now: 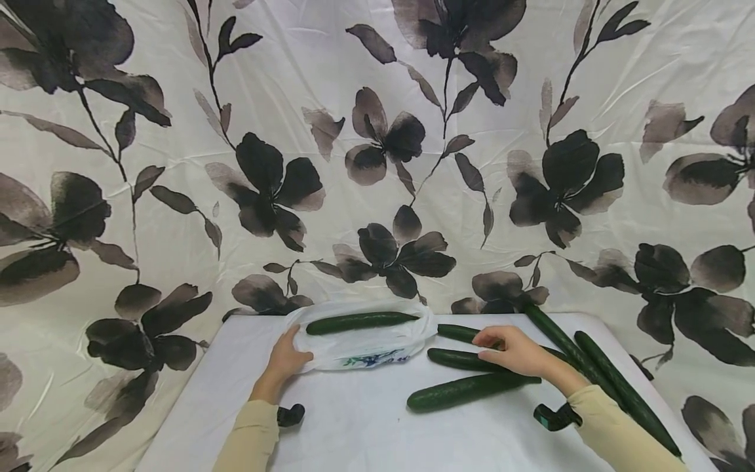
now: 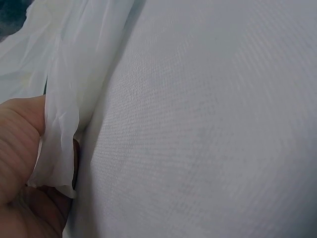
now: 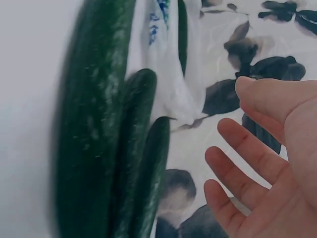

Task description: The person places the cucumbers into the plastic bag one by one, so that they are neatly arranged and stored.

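A white plastic bag (image 1: 330,349) with blue-green print lies on the table's left half. One cucumber (image 1: 361,322) rests inside it. My left hand (image 1: 284,357) holds the bag's near-left edge; in the left wrist view the thumb (image 2: 20,134) presses the plastic (image 2: 62,114) against the fingers behind. Over three cucumbers right of the bag hovers my right hand (image 1: 519,351), its fingers spread and loosely bent around nothing. Those are a front cucumber (image 1: 466,392), a middle one (image 1: 455,358) and a back one (image 1: 455,332), partly hidden by the hand.
Two longer cucumbers lie slanted along the table's right side, an inner one (image 1: 569,347) and an outer one (image 1: 628,393). A white cloth covers the table (image 1: 354,426). Behind it hangs a floral curtain (image 1: 330,216). Dark wrist devices show at both sleeves.
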